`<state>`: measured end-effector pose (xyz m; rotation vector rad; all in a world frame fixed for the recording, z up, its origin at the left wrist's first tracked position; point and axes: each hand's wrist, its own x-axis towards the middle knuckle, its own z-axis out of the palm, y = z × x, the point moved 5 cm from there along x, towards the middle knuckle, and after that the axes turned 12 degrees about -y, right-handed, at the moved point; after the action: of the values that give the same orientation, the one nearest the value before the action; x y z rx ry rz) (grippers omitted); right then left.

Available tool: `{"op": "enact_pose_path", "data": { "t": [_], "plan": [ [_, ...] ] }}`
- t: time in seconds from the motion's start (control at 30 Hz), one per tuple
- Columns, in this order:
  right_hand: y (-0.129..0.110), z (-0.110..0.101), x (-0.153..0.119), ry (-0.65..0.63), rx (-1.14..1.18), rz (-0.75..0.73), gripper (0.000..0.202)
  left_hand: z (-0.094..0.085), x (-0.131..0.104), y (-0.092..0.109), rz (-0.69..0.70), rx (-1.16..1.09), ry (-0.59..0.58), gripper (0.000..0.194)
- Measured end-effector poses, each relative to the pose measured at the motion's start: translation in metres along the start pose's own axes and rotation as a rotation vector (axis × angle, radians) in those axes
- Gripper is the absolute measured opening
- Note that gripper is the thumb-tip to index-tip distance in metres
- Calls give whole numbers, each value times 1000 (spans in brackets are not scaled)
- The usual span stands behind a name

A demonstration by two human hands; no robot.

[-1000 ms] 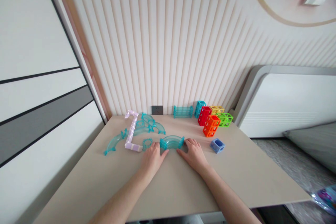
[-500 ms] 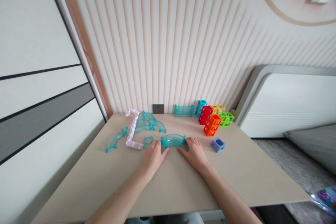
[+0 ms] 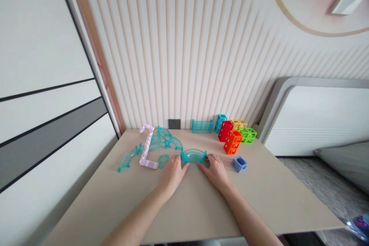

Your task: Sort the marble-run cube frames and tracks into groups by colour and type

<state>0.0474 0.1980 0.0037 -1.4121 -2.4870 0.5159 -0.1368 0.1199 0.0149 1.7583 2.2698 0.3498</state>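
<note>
A curved translucent teal track piece (image 3: 194,156) lies on the table between my two hands. My left hand (image 3: 173,171) is at its left end, fingers closed around that end. At the other end, my right hand (image 3: 215,169) has its thumb and fingers against the connector. A small teal ring piece (image 3: 163,160) lies just left of my left hand. To the right of my right hand sits a blue cube frame (image 3: 239,164).
Further left are a purple-and-white zigzag strip (image 3: 147,146), a curved teal piece (image 3: 128,159) and more teal tracks (image 3: 165,138). A teal fence-like piece (image 3: 202,126) stands by the wall. Red (image 3: 225,131), orange (image 3: 233,142) and green (image 3: 248,135) block frames stand at the back right.
Both hands have shifted slightly right with the curved teal piece between them. The camera view has tilted up a little.
</note>
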Motion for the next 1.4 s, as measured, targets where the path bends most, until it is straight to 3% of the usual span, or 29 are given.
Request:
{"op": "enact_pose_path", "data": {
  "t": [0.43,0.7,0.87,1.07,1.4],
  "plan": [
    [39,-11,25,105,73,92,31,17,52,41,4,-45,-31,32],
    [45,-9,39,161,17,161,32,20,80,47,3,-62,-33,31],
    [45,-6,32,178,-4,203,34,22,95,56,17,-57,-26,31],
    [37,-8,19,151,-16,200,37,25,114,69,23,-47,-23,31],
    [30,-10,21,105,-50,197,39,30,132,77,-9,-14,-1,36]
  ]
}}
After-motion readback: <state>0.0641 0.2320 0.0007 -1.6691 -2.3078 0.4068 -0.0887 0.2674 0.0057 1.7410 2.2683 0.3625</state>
